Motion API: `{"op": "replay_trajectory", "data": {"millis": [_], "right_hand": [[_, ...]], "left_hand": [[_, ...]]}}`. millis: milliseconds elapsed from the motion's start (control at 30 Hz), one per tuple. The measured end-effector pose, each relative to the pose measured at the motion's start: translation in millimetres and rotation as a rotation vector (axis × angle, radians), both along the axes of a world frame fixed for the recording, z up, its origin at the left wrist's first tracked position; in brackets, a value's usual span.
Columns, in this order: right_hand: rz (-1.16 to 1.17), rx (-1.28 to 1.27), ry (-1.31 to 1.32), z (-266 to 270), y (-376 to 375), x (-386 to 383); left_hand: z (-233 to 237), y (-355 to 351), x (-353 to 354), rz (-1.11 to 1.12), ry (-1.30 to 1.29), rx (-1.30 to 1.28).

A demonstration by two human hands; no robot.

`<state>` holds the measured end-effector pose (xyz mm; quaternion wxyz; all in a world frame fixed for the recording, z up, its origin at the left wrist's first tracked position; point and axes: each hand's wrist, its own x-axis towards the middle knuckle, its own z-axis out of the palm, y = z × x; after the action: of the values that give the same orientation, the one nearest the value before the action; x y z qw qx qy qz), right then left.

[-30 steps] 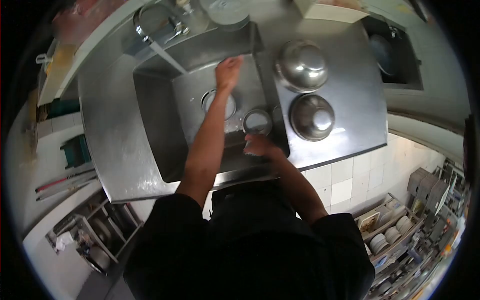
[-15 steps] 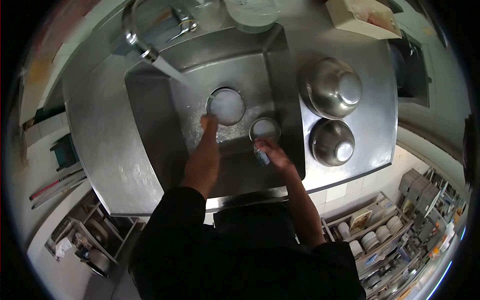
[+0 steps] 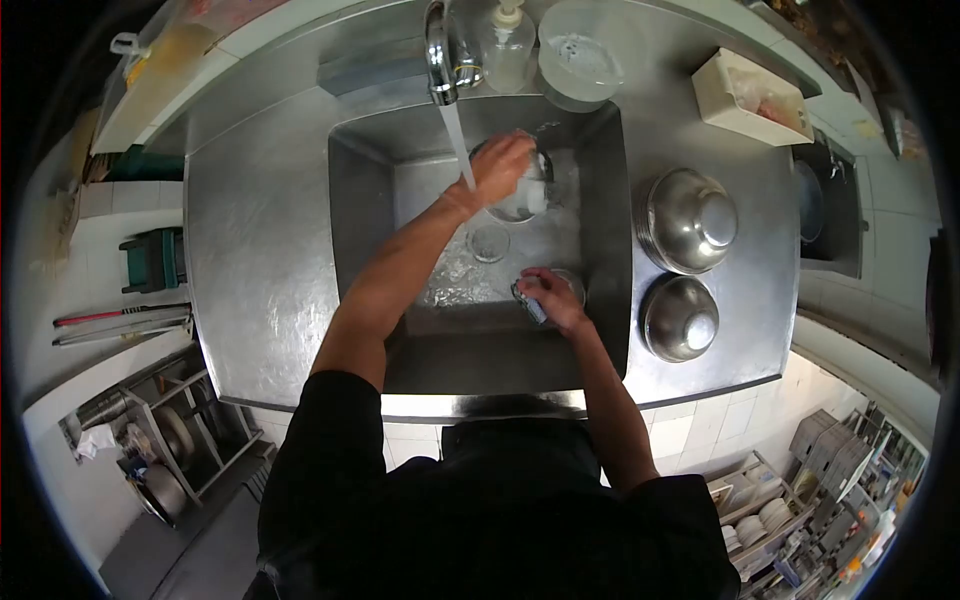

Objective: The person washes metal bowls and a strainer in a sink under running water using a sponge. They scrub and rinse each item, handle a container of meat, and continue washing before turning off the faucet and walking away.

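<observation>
Your left hand [image 3: 500, 165] is bending in over the bowl [image 3: 515, 211] in the sink [image 3: 470, 362]; its fingers are curling down, but you are hiding their tips, so I cannot tell whether they are gripping or only touching. Just in front of you, nearer your body, your right hand [image 3: 555, 297] is pinching a pad [image 3: 533, 306] between thumb and fingers, above a dish [image 3: 578, 284] that it is partly covering. Water [image 3: 456, 135] is running from the tap [image 3: 436, 55] down to your left wrist.

The handling is looking partway through: bowl and dish are lying in the wet sink, while a large steel bowl [image 3: 690, 220] and a small steel bowl [image 3: 680, 318] are resting upside down, right of your right hand. Whether those are washed is not showing.

Around your hands, the steel counter [image 3: 250, 250] is shining. Beyond your left hand, a soap bottle [image 3: 508, 50] and a tub [image 3: 575, 62] are standing behind the sink; farther right, a white bin [image 3: 745, 100] is sitting. Well apart from your right hand, low shelves [image 3: 765, 520] are holding crockery; beyond your left arm, a rack [image 3: 180, 430] is holding pans.
</observation>
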<state>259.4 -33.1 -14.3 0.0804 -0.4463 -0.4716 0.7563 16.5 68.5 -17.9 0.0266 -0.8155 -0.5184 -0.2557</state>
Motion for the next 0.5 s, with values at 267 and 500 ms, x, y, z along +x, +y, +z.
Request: {"op": "replay_trajectory", "data": {"millis": [267,500], "right_hand": [[0.032,-0.077,-0.050,-8,-26,13],[0.072,-0.103,-0.114,-21,-46,32]], "left_hand": [[-78,-100,-29,1.036,-1.684,-0.459],[-125,-151,31,1.149,-2.052,-0.524]]}}
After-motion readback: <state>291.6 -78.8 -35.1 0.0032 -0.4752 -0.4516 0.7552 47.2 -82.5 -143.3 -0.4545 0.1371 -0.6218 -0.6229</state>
